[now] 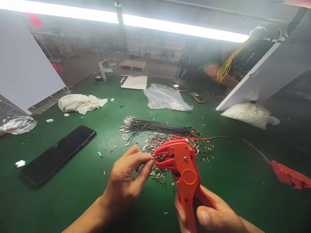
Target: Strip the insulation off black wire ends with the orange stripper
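My right hand (216,210) is wrapped round the handles of a red and orange wire stripper (186,161), its jaws pointing left. At those jaws, my left hand (128,174) pinches a short dark wire (153,158) between thumb and forefinger. Most of that wire is hidden by the fingers and the tool. Just beyond the stripper lies a bundle of black wires (157,125) with metal terminals at the left ends. A heap of cut wire scraps (155,142) spreads under and around the tool's head.
A black phone (59,153) lies at left, near a white cloth (81,103). Farther back are a clear plastic bag (166,97), a paper pad (134,82) and two smaller phones. A red strip runs right to a red piece (290,174). Another person's arm (220,76) shows behind the right panel.
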The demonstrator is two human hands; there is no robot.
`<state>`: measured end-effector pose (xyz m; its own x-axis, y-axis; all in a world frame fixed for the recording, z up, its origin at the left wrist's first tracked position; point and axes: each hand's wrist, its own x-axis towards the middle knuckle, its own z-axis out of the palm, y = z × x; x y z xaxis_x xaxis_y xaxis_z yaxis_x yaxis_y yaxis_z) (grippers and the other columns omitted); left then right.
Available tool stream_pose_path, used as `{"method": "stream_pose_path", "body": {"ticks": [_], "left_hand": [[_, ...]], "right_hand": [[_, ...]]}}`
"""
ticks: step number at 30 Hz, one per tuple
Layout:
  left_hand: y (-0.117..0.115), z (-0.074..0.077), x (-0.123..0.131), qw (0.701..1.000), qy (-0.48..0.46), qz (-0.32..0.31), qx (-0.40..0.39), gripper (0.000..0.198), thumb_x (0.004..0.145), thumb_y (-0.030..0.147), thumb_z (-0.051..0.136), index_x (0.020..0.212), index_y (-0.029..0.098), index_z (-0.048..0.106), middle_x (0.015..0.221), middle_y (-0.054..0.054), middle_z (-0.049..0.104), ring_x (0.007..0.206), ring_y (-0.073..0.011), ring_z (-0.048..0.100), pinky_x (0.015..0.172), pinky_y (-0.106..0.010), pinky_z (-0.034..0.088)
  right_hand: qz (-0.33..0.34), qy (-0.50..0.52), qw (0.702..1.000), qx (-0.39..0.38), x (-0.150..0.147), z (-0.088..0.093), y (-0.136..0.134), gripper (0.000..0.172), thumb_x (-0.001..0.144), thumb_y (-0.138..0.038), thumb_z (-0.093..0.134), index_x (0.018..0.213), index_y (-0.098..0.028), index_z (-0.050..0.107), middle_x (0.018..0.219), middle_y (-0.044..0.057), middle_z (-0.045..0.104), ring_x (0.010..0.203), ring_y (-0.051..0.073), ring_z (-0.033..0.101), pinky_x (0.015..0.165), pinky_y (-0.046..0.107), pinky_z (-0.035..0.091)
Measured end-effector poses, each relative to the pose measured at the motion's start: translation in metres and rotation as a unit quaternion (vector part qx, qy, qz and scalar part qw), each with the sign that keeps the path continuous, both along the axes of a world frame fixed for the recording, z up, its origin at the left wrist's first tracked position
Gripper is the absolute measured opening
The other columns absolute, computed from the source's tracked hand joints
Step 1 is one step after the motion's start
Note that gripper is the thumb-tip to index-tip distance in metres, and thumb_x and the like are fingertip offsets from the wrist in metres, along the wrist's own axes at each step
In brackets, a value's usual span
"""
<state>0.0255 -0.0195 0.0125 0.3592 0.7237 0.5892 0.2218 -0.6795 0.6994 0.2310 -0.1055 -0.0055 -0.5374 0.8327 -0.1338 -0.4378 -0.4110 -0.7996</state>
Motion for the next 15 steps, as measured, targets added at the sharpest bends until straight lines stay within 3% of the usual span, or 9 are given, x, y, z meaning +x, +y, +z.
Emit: {"method": "stream_pose_path", "body": {"ticks": [6,15], "left_hand": [[-0.0016,0.0045,-0.0009,0.996,-0.008,-0.035,-0.079,0.023,0.092,0.014,0.049,0.073,0.016,0.061,0.066,0.001,0.056,0.063,-0.0095,0.052,0.058,-0.021,0.042],[-0.0022,0.0028,-0.0001,0.990,-0.020,-0.034,-0.138,0.026,0.094,0.019,0.048,0.070,0.017,0.058,0.063,0.002,0.055,0.063,-0.0099,0.051,0.060,-0.023,0.040]], "right_hand": [[-0.007,-0.015,1.000,0.011,-0.0008,-0.0004,-0.0017,0.040,0.078,-0.048,0.068,0.081,-0.009,0.060,0.061,0.001,0.051,0.054,0.008,0.046,0.051,0.017,0.035],[0.010,-0.012,1.000,0.022,-0.0006,-0.0025,0.0001,0.039,0.080,-0.047,0.069,0.085,-0.009,0.060,0.063,0.001,0.051,0.055,0.008,0.046,0.052,0.017,0.036]]}}
